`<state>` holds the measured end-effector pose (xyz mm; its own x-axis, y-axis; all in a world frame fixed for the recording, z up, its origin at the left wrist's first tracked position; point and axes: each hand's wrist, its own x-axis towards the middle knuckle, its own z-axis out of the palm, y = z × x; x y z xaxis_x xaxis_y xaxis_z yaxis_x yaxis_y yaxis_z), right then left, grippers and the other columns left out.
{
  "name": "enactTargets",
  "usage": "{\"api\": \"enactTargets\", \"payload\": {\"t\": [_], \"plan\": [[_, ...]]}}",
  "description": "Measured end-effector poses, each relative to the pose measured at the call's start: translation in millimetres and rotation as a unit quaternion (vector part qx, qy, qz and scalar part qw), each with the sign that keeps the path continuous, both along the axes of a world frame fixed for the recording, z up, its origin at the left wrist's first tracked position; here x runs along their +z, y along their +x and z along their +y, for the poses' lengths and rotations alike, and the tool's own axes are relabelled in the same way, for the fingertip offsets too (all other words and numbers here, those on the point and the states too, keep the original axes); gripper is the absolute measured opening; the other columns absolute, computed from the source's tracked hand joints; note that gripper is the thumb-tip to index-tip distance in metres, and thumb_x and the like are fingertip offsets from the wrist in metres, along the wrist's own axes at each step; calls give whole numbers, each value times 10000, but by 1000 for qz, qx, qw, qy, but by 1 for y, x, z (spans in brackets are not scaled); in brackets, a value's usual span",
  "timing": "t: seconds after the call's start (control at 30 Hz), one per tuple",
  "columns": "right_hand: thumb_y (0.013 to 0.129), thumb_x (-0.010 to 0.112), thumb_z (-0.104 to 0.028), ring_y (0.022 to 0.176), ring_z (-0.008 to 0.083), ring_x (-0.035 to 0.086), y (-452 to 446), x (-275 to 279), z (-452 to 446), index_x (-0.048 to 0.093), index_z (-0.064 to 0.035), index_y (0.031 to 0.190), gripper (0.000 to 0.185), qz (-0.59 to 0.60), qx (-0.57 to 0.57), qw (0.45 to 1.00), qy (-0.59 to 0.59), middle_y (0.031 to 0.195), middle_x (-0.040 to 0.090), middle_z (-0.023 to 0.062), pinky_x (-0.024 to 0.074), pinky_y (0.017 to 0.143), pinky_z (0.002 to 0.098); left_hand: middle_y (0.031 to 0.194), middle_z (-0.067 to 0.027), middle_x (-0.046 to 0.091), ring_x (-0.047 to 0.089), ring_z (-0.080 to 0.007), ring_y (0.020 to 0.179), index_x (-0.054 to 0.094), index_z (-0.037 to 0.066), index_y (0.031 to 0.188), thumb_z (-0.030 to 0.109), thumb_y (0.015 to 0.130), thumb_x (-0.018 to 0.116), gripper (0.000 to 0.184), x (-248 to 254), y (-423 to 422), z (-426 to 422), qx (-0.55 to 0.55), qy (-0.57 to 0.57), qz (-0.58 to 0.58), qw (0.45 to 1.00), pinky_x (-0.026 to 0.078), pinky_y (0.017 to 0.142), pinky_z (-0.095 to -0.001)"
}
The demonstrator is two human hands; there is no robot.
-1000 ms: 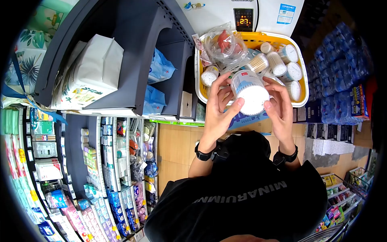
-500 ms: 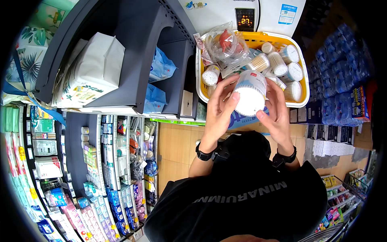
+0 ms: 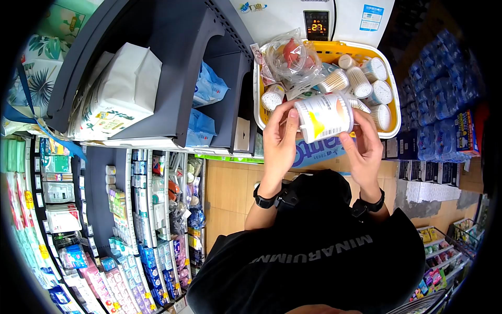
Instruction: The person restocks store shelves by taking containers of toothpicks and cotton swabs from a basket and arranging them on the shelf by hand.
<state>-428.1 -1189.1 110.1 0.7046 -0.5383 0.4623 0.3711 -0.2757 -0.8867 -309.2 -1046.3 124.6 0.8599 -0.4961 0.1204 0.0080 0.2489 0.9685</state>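
Note:
Between my two hands lies a round tub of cotton swabs, turned on its side with its printed label and barcode facing up. My left hand is closed around the tub's left end, thumb on the near side. At the other end, my right hand grips it with the thumb near the bottom edge. Just beyond the tub stands a yellow and white basket, holding several more swab tubs and a clear plastic bag with a red item inside.
A dark shelf unit with white packs and blue packs rises on the left. Stocked racks curve below it. Shrink-wrapped blue bottles are stacked at right. Behind the basket is a white appliance with a lit display.
The tub has been rotated in my hands: its white end faced me before, and now it lies sideways with the label and barcode showing. Both hands keep hold of it.

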Motion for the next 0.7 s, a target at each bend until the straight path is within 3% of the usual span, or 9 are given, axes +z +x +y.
{"api": "enactTargets", "payload": {"t": [0.1, 0.37, 0.7], "plan": [[931, 725, -10, 1064, 148, 568, 0, 1, 0, 582, 33, 1364, 458, -14, -6, 1000, -9, 1286, 589, 120, 483, 900, 283, 1145, -118, 684, 688, -156, 1006, 584, -22, 1292, 266, 1092, 526, 355, -3, 0, 1, -5, 22, 2, 1000, 631, 757, -317], [912, 738, 10, 978, 112, 551, -1, 2, -2, 584, 39, 1356, 471, -8, -7, 1000, 12, 1275, 590, 101, 480, 873, 262, 1102, -104, 686, 695, -151, 963, 594, -15, 1252, 246, 1097, 514, 314, -5, 3, 2, -32, 50, 6, 998, 623, 753, -307], [961, 700, -42, 1061, 131, 580, 0, 2, -1, 573, 33, 1356, 421, 15, -13, 999, 46, 1268, 616, 94, 485, 923, 287, 1069, -88, 680, 685, -150, 968, 591, -3, 1262, 290, 1098, 514, 344, -3, 3, 5, -37, 18, 32, 999, 608, 782, -311]]}}
